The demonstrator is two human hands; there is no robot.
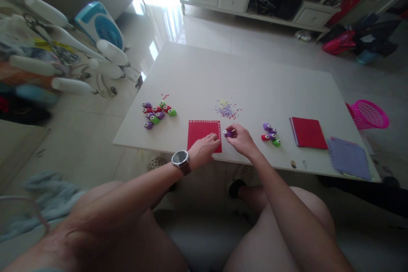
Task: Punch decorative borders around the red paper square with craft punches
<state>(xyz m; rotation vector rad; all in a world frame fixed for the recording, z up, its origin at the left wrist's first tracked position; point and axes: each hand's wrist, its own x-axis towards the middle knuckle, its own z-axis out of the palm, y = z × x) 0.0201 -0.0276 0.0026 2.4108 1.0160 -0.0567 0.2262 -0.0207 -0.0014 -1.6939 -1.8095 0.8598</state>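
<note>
a red sheet (196, 131) lies at the near edge of a white table (255, 80), around the middle of that edge, with small white cut-outs along its far and right edges. the left hand (205, 146), a watch (180, 159) on its wrist, rests palm down on the sheet, fingers unclosed. the right hand (241, 138) grips a purple craft punch (227, 134) just beside the sheet's right edge; whether punch and paper touch is hard to tell. past the sheet's far right corner is a scatter of lilac, yellow and red confetti (227, 109). toward the table's left edge sits a cluster of coloured punches (156, 114); a smaller group (270, 134) stands to the right of the right hand. farther right lie a red stack (308, 133) and, at the near right corner, grey-purple sheets (349, 158). a pink basket (369, 114) stands beyond the right edge.
</note>
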